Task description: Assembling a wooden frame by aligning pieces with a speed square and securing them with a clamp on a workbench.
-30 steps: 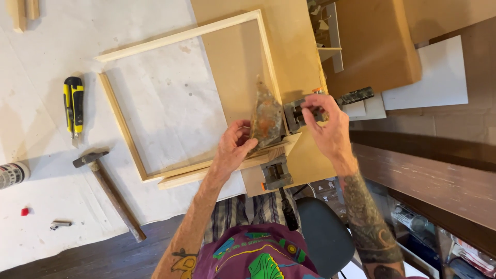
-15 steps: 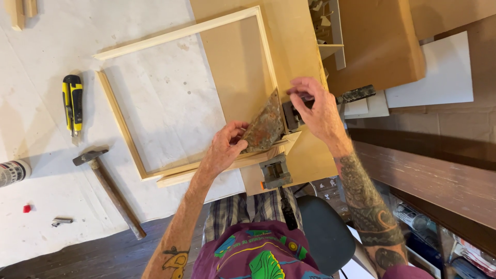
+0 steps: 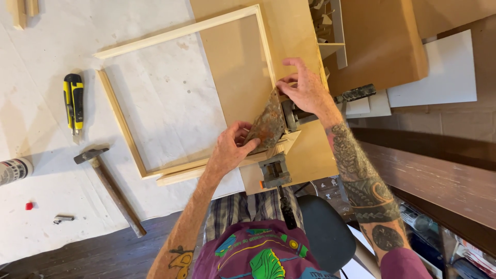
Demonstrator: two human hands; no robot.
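A pale wooden frame [image 3: 181, 32] lies on the white-covered table, its near right corner set in a rusty metal corner clamp [image 3: 267, 126]. My left hand [image 3: 230, 150] rests on the frame's near rail and touches the clamp's lower edge, fingers bent. My right hand [image 3: 305, 90] presses on the frame's right rail just above the clamp, fingers spread over the wood. One clamp screw block [image 3: 274, 171] sticks out toward me, another handle [image 3: 356, 94] points right.
A yellow and black utility knife [image 3: 73, 101] and a hammer [image 3: 108, 186] lie left of the frame. A spray can [image 3: 14, 169] sits at the left edge. A brown board [image 3: 289, 46] lies under the frame's right side, with white sheets [image 3: 444, 70] to the right. A dark stool [image 3: 323, 230] stands below.
My right hand has moved up from the clamp's screw onto the frame's right rail. My left hand has slid slightly right toward the clamp.
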